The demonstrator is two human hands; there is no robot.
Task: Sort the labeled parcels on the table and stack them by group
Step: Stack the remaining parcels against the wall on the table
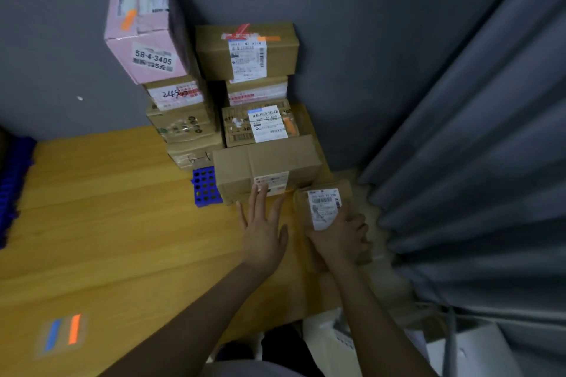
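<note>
My right hand (341, 239) grips a small brown parcel (321, 202) with a white barcode label at the table's right edge. Flat and with fingers spread, my left hand (263, 226) reaches toward a wide brown box (266, 162) lying in front of the stacks, its fingertips at the box's front face. Behind it against the wall stand two stacks. The left stack is topped by a pink box (144, 24) marked 58-4-3405. The right stack is topped by a brown box (248, 50) with a white label and orange tape.
A blue perforated rack (205, 187) stands left of the wide box. Blue trays (13, 187) line the wooden table's (107, 223) left edge. Blue and orange tape strips (62, 332) mark the near left. A grey curtain (474, 162) hangs on the right, with white items below it.
</note>
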